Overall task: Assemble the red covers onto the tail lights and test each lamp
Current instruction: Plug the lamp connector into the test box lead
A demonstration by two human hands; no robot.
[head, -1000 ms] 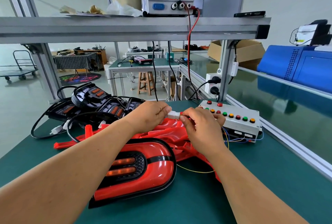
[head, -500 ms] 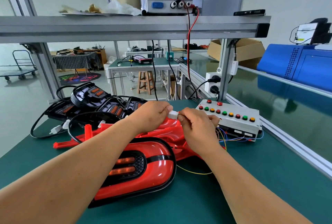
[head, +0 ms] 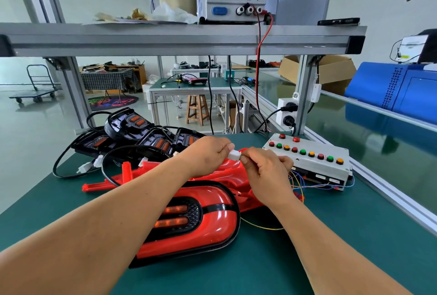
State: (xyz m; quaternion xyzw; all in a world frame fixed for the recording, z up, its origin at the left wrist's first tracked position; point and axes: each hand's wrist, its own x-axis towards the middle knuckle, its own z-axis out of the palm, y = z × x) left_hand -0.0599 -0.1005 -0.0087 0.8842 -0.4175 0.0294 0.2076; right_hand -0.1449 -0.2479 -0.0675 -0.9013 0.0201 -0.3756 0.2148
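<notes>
Both hands are meeting above the middle of the bench. The left hand is pinching a white plug between thumb and forefinger, and the right hand, fingers curled, is gripping the plug's other end. Whether the two halves are fully seated is not showing.

The plug is looking small, light and hard. It is probably best gripped by its body, never by the thin coloured wires trailing right toward the test box, since those are likely tearing loose under a tug.

The tail light is lying near the person, just below the hands, face up. Its red cover is gleaming, glossy and smooth, around a black grille with two orange bars. It is seeming hollow and light but slippery and easily scratched, so the black rim is probably the safer hold.

Bare lamps are piling up at the far left, with loose red parts lying between them and the hands.
</notes>
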